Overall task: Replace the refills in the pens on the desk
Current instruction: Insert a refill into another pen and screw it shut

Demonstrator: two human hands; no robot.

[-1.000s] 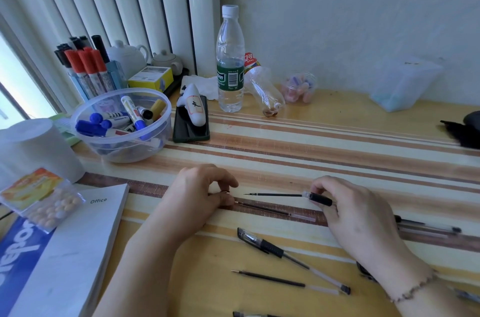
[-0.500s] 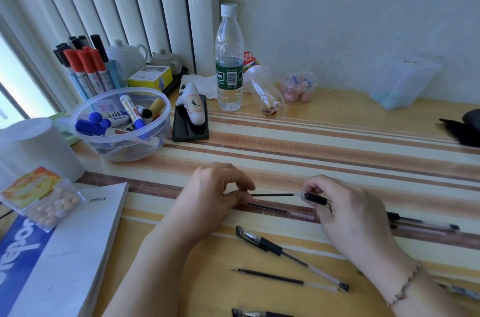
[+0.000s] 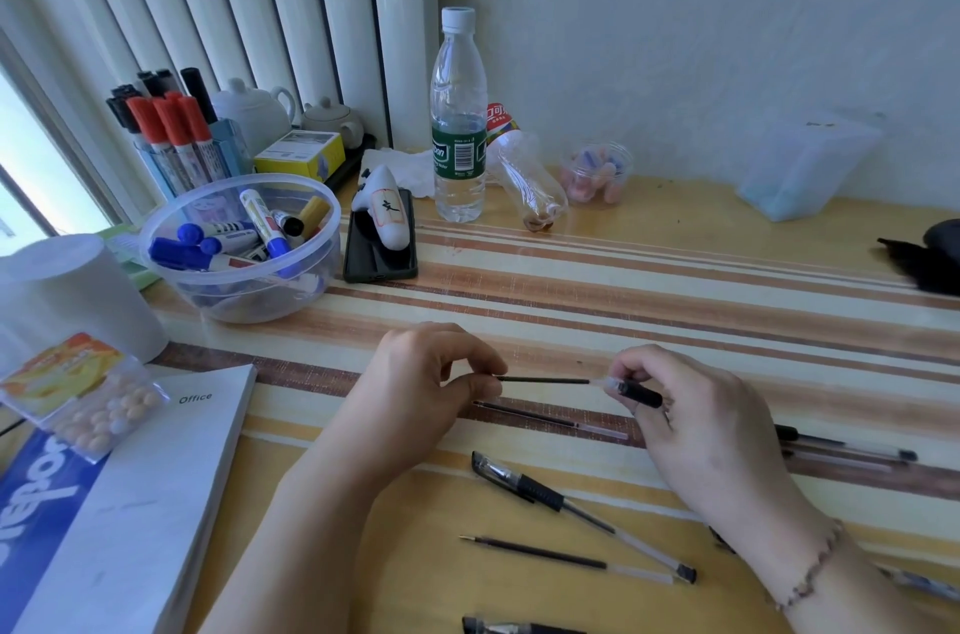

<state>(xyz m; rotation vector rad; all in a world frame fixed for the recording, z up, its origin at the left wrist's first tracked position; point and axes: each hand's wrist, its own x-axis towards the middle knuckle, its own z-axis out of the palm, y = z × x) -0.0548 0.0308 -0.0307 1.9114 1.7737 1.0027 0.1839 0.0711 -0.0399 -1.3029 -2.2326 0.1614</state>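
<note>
My left hand pinches the tip end of a thin black refill held level above the desk. The refill's other end sits in a pen barrel with a black grip, which my right hand holds. Under them a loose refill lies on the striped desk. Nearer me lie a capped black gel pen and another loose refill. More pens lie to the right, past my right hand.
A clear bowl of markers stands at the back left, beside a phone, a water bottle and a marker holder. A paper ream and a sweets packet fill the near left. A pen tip shows at the bottom edge.
My left hand moved right and took hold of the refill's free end. The right hand kept its grip on the barrel, almost in place.
</note>
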